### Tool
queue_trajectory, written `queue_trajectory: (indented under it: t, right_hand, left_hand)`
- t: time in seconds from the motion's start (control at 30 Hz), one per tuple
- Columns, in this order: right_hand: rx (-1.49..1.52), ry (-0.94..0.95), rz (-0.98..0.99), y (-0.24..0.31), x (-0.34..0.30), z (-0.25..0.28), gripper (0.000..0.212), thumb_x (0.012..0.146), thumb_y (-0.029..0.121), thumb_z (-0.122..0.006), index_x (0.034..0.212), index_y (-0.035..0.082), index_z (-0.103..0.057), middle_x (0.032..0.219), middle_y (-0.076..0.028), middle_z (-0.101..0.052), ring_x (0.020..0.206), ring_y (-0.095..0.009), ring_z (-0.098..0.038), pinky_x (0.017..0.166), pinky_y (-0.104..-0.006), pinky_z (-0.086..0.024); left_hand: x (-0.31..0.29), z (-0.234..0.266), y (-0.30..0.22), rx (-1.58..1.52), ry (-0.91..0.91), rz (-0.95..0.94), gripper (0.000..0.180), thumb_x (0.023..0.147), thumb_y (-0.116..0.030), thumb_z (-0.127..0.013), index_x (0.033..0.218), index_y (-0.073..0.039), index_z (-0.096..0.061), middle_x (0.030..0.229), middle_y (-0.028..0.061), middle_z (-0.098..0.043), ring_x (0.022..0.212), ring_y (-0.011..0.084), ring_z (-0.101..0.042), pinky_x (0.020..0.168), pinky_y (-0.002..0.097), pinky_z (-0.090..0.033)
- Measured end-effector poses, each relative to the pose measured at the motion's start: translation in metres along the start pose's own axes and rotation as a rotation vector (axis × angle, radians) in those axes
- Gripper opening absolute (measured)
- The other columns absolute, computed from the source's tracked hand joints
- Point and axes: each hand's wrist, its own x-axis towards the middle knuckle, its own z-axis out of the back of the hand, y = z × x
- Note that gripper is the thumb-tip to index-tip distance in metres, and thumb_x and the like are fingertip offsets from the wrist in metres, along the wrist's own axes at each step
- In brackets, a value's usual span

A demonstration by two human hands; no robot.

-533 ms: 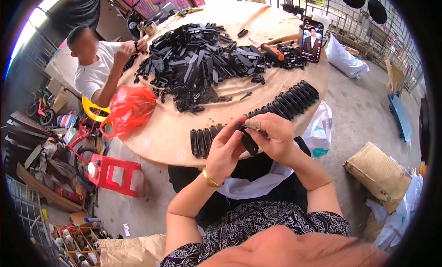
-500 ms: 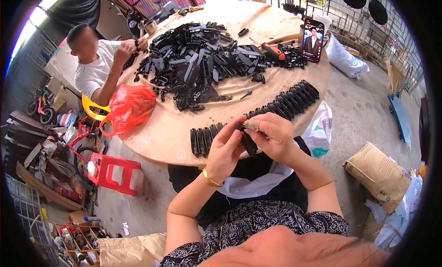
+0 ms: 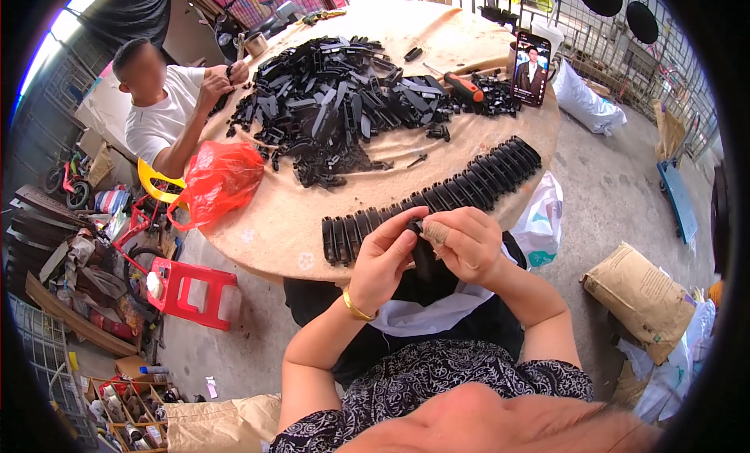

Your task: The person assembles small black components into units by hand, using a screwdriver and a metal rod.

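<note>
At the frame's centre, 1 black piece (image 3: 423,259) is grasped by the left hand (image 3: 381,254), and its upper end is pinched by the right hand (image 3: 467,246) (whether a smaller part is gripped there cannot be told). Just beyond, a row of similar pieces (image 3: 471,185) is set side by side along the counter (image 3: 269,246); these appear finished, while a large heap of loose black parts (image 3: 332,101), upper centre, seems left to be handled. The contents of the red bag (image 3: 223,183), left of centre, are hidden.

fingers (image 3: 400,245) partly hide the black part (image 3: 423,259), its lower end indistinct
</note>
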Motion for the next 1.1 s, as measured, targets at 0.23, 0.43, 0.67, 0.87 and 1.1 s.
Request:
queue_trajectory:
  t: [0.23,0.43,0.67,0.87,1.1]
  right_hand:
    - [-0.023,0.015,0.005,0.001,-0.003,0.001,0.024,0.064,0.004,-0.063,0.089,0.000,-0.061,0.086,-0.008,-0.060,0.070,-0.022,-0.058,0.059,-0.0295,-0.048]
    - [0.101,0.268,-0.113,0.009,0.008,0.016,0.028,0.075,0.015,-0.063,0.098,-0.001,-0.060,0.092,-0.010,-0.053,0.079,-0.025,-0.054,0.063,-0.0314,-0.047]
    - [0.099,0.254,-0.296,0.019,-0.003,0.017,0.045,0.070,0.020,-0.068,0.110,0.003,-0.055,0.086,-0.010,-0.051,0.077,-0.024,-0.052,0.063,-0.0324,-0.046]
    - [0.062,0.171,-0.244,0.025,-0.014,-0.004,0.055,0.068,0.013,-0.067,0.118,0.001,-0.048,0.078,-0.009,-0.053,0.065,-0.024,-0.054,0.055,-0.0319,-0.046]
    - [0.038,0.174,-0.195,-0.021,0.000,0.012,0.025,0.069,0.016,-0.069,0.087,0.002,-0.058,0.067,-0.011,-0.054,0.056,-0.025,-0.054,0.048,-0.0338,-0.043]
  left_hand:
    - [0.001,-0.003,0.002,0.026,-0.035,-0.013,0.032,0.089,-0.008,-0.046,0.121,-0.003,-0.046,0.102,0.0002,-0.056,0.085,0.0041,-0.054,0.071,0.0186,-0.046]
    - [0.003,0.006,0.006,0.114,-0.063,-0.013,0.030,0.089,-0.010,-0.048,0.118,-0.003,-0.049,0.099,-0.0019,-0.057,0.073,-0.0005,-0.049,0.058,0.0121,-0.039]
    - [0.002,-0.008,-0.004,0.280,-0.124,-0.044,0.033,0.087,-0.007,-0.050,0.119,-0.001,-0.048,0.102,0.0014,-0.057,0.078,0.0024,-0.050,0.065,0.0148,-0.041]
    - [-0.007,-0.012,-0.009,0.731,-0.145,-0.256,0.045,0.082,0.005,-0.049,0.125,0.001,-0.035,0.113,0.0141,-0.053,0.093,0.0151,-0.055,0.079,0.0242,-0.048]
    - [-0.022,0.028,-0.062,0.633,-0.317,-0.193,0.026,0.085,-0.001,-0.048,0.111,0.001,-0.047,0.093,0.0093,-0.058,0.080,0.0144,-0.059,0.076,0.0262,-0.048]
